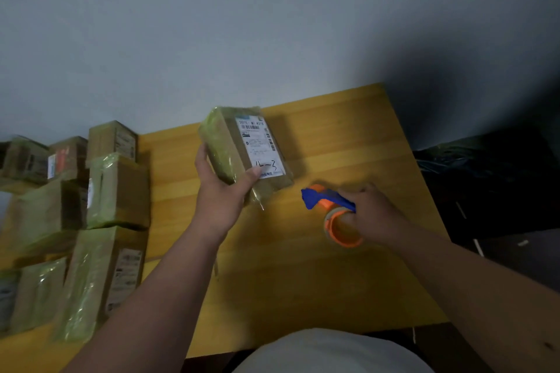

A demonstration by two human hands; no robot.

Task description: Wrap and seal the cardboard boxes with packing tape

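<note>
- Cardboard box [242, 148] held above the yellow table [348, 136], near its far edge, already covered with greenish tape, white label [260, 145] facing up.
- Left hand [221, 190] clamped around the near end of the box, thumb on the label.
- Right hand [372, 212] closed on the tape dispenser [333, 215], at the right, apart from the box.
- Long axis running from near to far, leaning slightly left.
- Probably almost finished; many wrapped boxes [115, 190] stacked at the left.
</note>
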